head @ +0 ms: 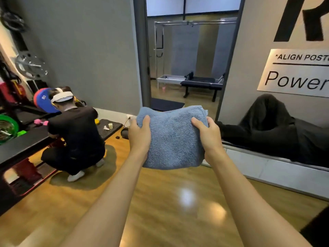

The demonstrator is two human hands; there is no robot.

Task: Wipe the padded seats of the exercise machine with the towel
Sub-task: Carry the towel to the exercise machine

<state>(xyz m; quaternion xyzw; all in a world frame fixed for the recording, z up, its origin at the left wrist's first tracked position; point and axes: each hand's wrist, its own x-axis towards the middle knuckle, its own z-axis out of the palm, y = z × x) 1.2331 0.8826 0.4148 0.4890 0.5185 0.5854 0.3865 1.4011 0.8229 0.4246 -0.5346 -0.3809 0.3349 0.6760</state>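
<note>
Towel (pixel 174 139) clasped: left hand (pixel 139 138), right hand (pixel 208 138).

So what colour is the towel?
Plain grey-blue terry, no pattern; the towel shows in the head view, gripped by left hand and right hand.

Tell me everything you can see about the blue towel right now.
The towel is blue-grey, terry cloth by its look, folded into a thick pad with layered edges showing at its top right corner. It is held in the air above the wooden floor, gripped at its sides by the left hand and right hand, thumbs on top.
</note>
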